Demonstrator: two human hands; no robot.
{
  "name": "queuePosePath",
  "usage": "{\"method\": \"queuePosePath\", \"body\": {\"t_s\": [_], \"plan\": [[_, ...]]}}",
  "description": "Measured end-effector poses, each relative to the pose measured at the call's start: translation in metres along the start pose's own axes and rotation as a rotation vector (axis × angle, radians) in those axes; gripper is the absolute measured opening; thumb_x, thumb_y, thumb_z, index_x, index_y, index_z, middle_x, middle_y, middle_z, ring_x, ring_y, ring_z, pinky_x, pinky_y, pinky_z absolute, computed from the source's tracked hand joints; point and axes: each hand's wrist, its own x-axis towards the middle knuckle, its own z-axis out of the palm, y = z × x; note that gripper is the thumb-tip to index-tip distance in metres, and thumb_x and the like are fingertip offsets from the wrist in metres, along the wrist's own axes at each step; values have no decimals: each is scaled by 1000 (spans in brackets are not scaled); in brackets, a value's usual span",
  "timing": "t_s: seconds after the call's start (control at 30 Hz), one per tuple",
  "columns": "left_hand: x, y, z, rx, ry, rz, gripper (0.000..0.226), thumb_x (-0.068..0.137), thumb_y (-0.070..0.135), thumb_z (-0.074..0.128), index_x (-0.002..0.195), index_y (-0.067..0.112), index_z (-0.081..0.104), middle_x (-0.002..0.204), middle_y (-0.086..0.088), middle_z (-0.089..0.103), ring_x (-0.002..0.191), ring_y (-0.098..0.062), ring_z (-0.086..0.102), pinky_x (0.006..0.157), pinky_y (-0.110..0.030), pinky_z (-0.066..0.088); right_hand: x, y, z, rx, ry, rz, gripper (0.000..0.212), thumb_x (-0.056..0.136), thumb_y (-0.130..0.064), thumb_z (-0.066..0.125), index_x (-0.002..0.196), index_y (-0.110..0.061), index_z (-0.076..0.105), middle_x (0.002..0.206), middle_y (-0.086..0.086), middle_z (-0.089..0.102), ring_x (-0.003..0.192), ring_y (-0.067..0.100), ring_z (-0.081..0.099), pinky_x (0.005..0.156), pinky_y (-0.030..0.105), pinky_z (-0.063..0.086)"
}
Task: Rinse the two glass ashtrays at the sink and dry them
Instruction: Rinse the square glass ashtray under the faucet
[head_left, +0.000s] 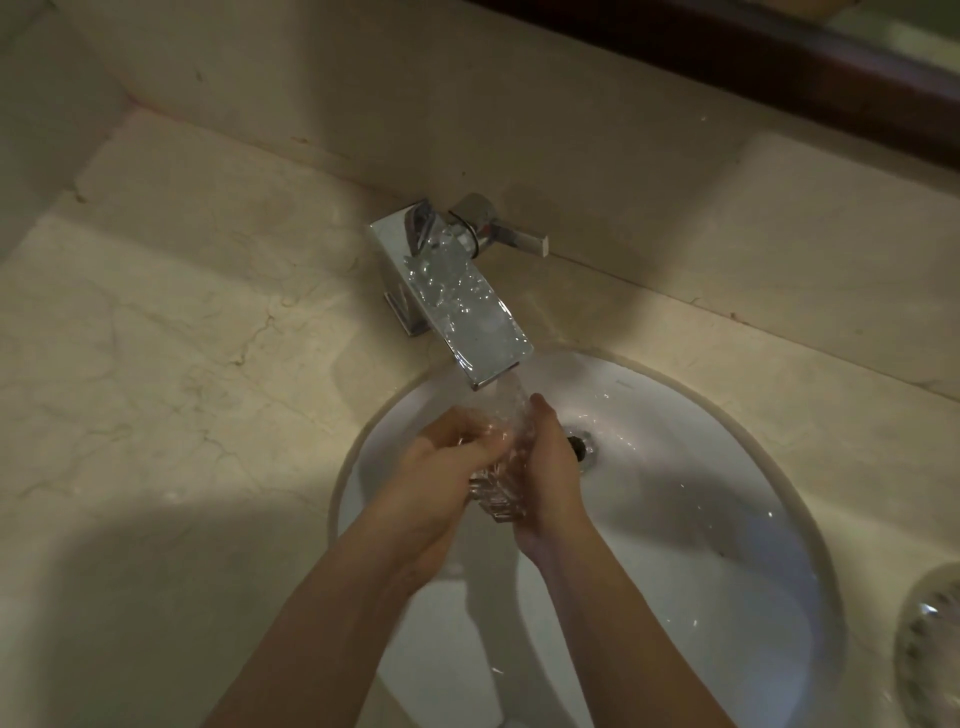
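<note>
A: Nearest item?
B: Second ashtray (930, 644) at the right frame edge, partly cut off; resting on the desk (156, 364) just beside the sink (727, 545).
A: Grips?
B: Left grip (447, 467) curled over the first ashtray (496, 491) from the left; right grip (548, 467) clasping its right side, fingertips toward the tap (467, 317); both wet.
A: Where is that ashtray?
B: Over the basin, tilted on edge between both grips; upper part under the water falling from the spout; drain (583, 448) just right of the right grip.
A: Further back?
B: Lever (501, 231) pointing right; pale wall behind; dark frame (779, 67) top right.
</note>
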Motion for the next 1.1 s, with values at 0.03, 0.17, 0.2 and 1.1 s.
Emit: {"method": "queuePosePath", "body": {"t_s": [0.03, 0.17, 0.2, 1.1], "plan": [[0, 1, 2, -24, 29, 6, 8, 95, 9, 68, 90, 4, 73, 88, -12, 77, 85, -30, 73, 85, -38, 55, -2, 1, 1, 15, -5, 10, 73, 80, -67, 64, 131, -15, 69, 134, 26, 70, 123, 45, 69, 92, 54, 61], [4, 5, 10, -46, 145, 27, 26, 98, 31, 68, 99, 7, 79, 93, -13, 83, 92, -33, 80, 95, -49, 60, -2, 7, 4, 56, -51, 64, 60, 98, -55, 54, 135, -10, 66, 124, 21, 75, 109, 37, 75, 71, 32, 59], [5, 4, 10, -50, 144, 21, 27, 98, 32, 67, 101, 9, 79, 94, -12, 83, 93, -31, 80, 96, -49, 60, -1, 7, 6, 68, -41, 73, 60, 99, -55, 54, 136, -10, 66, 126, 22, 75, 108, 37, 74, 71, 32, 59], [-8, 8, 6, -8, -55, 85, 25, 100, 2, 59, 119, 12, 72, 116, -13, 79, 113, -30, 74, 107, -48, 53, -3, -6, -5, 109, -249, 211, 66, 94, -77, 48, 91, -23, 86, 90, 1, 82, 75, 14, 78, 72, 28, 57]]}}
